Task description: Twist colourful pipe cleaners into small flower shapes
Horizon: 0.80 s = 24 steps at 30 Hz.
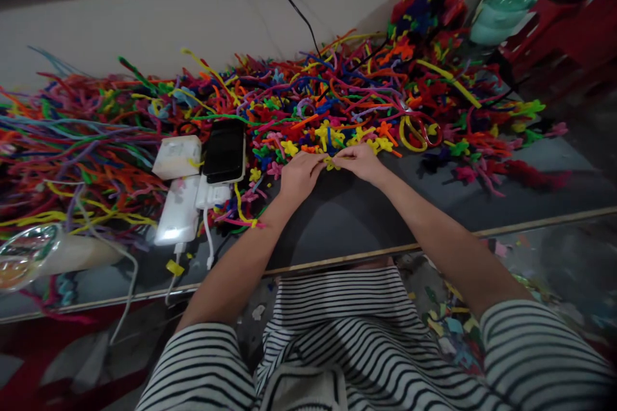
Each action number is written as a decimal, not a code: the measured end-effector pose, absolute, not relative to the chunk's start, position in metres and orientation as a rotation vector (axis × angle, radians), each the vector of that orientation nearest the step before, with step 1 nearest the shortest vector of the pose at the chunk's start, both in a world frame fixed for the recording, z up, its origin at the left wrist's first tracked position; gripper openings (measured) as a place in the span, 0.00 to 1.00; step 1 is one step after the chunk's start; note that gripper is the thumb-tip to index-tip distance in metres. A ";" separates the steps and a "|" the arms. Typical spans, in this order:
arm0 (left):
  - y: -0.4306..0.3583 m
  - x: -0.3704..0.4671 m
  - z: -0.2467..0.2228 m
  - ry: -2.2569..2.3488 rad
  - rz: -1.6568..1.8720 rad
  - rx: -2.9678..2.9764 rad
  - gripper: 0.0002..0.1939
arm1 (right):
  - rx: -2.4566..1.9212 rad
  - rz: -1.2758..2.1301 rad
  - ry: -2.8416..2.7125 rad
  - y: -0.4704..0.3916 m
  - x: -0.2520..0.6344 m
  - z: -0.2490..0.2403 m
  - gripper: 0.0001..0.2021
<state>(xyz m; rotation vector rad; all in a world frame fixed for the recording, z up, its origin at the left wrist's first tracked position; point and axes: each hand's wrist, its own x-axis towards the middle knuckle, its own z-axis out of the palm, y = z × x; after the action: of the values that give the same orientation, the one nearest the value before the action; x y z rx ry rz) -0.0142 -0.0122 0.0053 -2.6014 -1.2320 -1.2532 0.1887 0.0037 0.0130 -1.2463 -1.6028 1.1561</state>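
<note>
Between my hands is a small yellow pipe-cleaner flower (330,163), held just above the front of the pile. My left hand (299,174) pinches it from the left, thumb and fingertips pressed together. From the other side my right hand (361,162) closes its fingertips on the same yellow piece. The exact grip is too small to make out. Right behind my fingers lie several finished yellow flowers (330,133). Scissors with red and yellow handles (418,133) rest in the pile to the right of my right hand.
A long heap of coloured pipe cleaners (110,103) runs along the wall. Left of my hands lie a black phone (224,151), a white box (177,157) and a white power bank (177,210) with cables. A plastic cup (53,253) lies at far left. Scraps litter the floor.
</note>
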 end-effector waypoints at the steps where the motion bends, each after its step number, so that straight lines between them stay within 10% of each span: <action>1: -0.012 -0.014 0.005 -1.212 -1.257 -2.604 0.11 | -1.241 1.157 -1.605 0.004 0.189 0.013 0.23; 24: -0.018 -0.013 0.013 -1.078 -1.018 -2.742 0.19 | -1.325 1.198 -1.654 0.002 0.191 0.020 0.12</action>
<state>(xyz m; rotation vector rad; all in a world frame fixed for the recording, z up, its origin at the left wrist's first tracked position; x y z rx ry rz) -0.0132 -0.0181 0.0130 -2.7417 -1.0784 -1.0185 0.1908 0.0022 0.0205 -1.3252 -1.6537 1.1984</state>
